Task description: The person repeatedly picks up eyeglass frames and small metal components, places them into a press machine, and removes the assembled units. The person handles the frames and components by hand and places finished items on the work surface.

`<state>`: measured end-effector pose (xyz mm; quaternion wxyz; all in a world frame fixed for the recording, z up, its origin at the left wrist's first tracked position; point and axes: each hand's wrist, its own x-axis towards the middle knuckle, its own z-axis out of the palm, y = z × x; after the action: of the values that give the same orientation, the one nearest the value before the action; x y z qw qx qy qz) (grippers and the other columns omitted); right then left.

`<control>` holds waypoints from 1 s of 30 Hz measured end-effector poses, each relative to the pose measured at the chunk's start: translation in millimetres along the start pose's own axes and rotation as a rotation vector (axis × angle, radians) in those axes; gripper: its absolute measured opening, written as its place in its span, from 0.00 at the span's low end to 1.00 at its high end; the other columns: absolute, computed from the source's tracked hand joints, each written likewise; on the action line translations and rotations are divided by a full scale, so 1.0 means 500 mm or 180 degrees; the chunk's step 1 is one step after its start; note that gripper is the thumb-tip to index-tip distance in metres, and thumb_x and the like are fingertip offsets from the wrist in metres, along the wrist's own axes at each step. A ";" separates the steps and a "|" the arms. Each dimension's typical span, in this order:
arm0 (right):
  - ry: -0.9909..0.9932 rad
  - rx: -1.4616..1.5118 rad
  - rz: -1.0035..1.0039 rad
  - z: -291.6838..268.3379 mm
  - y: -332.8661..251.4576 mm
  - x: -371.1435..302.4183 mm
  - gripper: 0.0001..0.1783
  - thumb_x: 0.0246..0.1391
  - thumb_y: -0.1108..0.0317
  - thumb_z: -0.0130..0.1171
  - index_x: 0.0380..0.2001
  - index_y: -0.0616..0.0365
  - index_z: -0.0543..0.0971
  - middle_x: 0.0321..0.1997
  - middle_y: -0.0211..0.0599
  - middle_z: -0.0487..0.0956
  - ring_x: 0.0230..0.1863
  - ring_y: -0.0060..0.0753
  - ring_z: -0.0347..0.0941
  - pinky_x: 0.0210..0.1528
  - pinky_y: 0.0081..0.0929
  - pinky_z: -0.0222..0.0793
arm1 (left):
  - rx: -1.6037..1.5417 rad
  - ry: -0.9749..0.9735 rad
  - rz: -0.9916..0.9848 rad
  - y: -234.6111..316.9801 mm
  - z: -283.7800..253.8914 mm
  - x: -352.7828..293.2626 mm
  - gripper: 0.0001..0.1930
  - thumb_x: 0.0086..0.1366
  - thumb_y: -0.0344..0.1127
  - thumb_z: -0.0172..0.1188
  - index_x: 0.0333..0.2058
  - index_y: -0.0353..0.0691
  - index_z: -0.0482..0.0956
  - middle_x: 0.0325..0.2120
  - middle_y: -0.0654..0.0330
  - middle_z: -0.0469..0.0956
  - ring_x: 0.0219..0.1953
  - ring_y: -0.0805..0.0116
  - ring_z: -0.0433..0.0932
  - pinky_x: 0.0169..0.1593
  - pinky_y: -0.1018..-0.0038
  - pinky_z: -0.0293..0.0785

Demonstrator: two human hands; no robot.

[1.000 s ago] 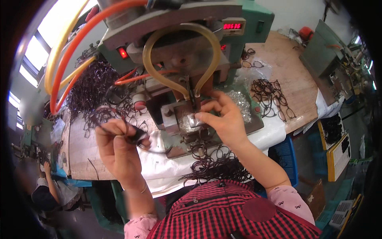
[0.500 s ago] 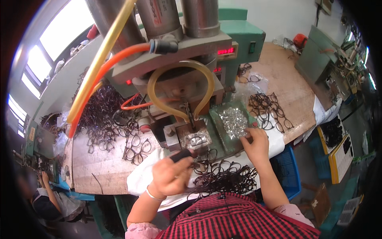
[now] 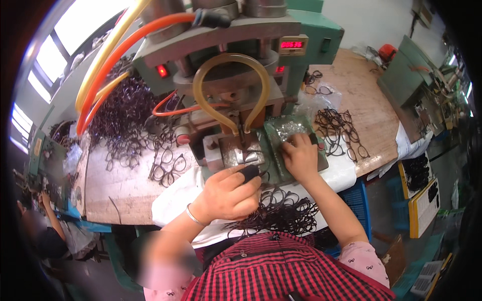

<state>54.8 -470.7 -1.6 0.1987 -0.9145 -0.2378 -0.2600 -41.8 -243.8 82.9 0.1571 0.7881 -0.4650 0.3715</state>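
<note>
My left hand (image 3: 233, 193) is closed just in front of the metal die block (image 3: 242, 156) of a press. A black piece (image 3: 250, 173) shows at its fingers; I cannot tell whether it is held or worn. Beside the fingertips runs the thin dark rim of a glasses frame (image 3: 264, 175), which they appear to grip. My right hand (image 3: 301, 156) reaches over a green tray (image 3: 284, 174), fingers bent and fingertips close together at small shiny metal pieces (image 3: 288, 129). What lies between those fingertips is hidden. Below both hands, a pile of dark glasses frames (image 3: 286, 213) rests on white cloth.
The green press (image 3: 314, 37) stands ahead, with a looped yellowish hose (image 3: 201, 75), an orange hose (image 3: 145, 31) and a red button (image 3: 184, 139). More frames lie left (image 3: 120, 110) and right (image 3: 337, 128). A blue crate (image 3: 355, 208) sits lower right. A co-worker's arm (image 3: 52, 215) shows far left.
My left hand has come up and right, close to the die. My right hand has moved from the tray's right edge further in over the metal pieces. The whole view has shifted slightly.
</note>
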 end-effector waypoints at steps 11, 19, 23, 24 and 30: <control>0.0449 0.1394 0.0992 -0.007 0.025 -0.003 0.07 0.50 0.75 0.62 0.35 0.60 0.81 0.34 0.42 0.80 0.37 0.41 0.77 0.42 0.31 0.69 | 0.1676 0.1073 -0.2700 0.025 -0.150 -0.158 0.10 0.51 0.26 0.64 0.35 0.43 0.83 0.46 0.54 0.78 0.45 0.57 0.77 0.49 0.64 0.70; -0.0046 0.2024 0.1303 0.013 0.006 0.021 0.09 0.50 0.74 0.62 0.37 0.61 0.83 0.36 0.43 0.82 0.39 0.35 0.78 0.46 0.26 0.70 | 0.1365 -0.1195 -0.3595 -0.171 -0.098 -0.454 0.05 0.50 0.29 0.65 0.28 0.43 0.83 0.53 0.56 0.75 0.48 0.55 0.75 0.50 0.63 0.69; 0.0028 0.1898 0.1506 -0.053 0.005 -0.043 0.09 0.50 0.76 0.62 0.37 0.64 0.83 0.35 0.39 0.82 0.37 0.29 0.77 0.45 0.23 0.70 | -0.0161 0.0504 -0.4952 -0.168 -0.065 -0.456 0.05 0.56 0.32 0.64 0.30 0.38 0.79 0.43 0.56 0.81 0.30 0.73 0.74 0.34 0.77 0.71; 0.0060 0.2071 0.1653 -0.071 0.009 -0.060 0.09 0.50 0.77 0.62 0.37 0.65 0.82 0.34 0.36 0.82 0.37 0.27 0.76 0.45 0.23 0.70 | -0.0617 0.0981 -0.5070 -0.174 -0.066 -0.447 0.05 0.58 0.32 0.63 0.31 0.38 0.78 0.42 0.57 0.81 0.29 0.76 0.73 0.33 0.78 0.70; -0.0125 0.2438 0.0813 -0.162 -0.091 -0.005 0.07 0.48 0.77 0.63 0.33 0.63 0.83 0.33 0.37 0.81 0.38 0.27 0.76 0.43 0.22 0.69 | -0.1222 0.2688 -0.4519 -0.165 -0.117 -0.329 0.02 0.67 0.29 0.56 0.36 0.40 0.72 0.32 0.67 0.76 0.29 0.82 0.69 0.31 0.85 0.64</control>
<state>-2.3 -474.3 71.3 0.5512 -0.8013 -0.2057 -0.1083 -45.2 -65.0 10.4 0.6446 0.6478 0.1827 0.3626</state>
